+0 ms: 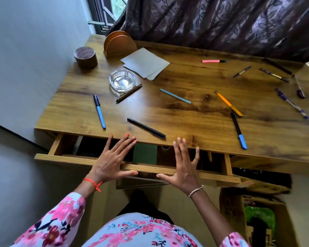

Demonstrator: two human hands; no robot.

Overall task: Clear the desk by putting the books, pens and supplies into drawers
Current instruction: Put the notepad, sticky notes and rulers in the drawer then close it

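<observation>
Head view. The desk carries scattered pens. The drawer under its near edge stands pulled out toward the person. Something flat and green lies inside; the rest of the interior is too dark to read.

The left hand and right hand both hover over the open drawer, fingers straight and spread wide apart, holding nothing. The thumbs lie along the drawer's front rail; I cannot tell if they touch it. The left fingertips reach the desk's near edge.

Nearest work:
- black pen, just beyond the left fingertips
- blue pen, further left
- blue-tipped black pen, near right, its far end just beside the orange pen
- light-blue pen, mid-desk
- pink highlighter and purple pens, far right, well apart from the drawer

Judgement: the drawer is ready and the pens are not yet gathered. Leave the drawer out. Take the near pens first, one hand to each side, and bundle several before lowering them in. Round barrels will likely roll, so lay them lengthwise rather than dropping them. The brown stick sits just beside the glass ashtray; lift it away from the glass, not across it. The paper stack and tape roll, far left, can come last.
</observation>
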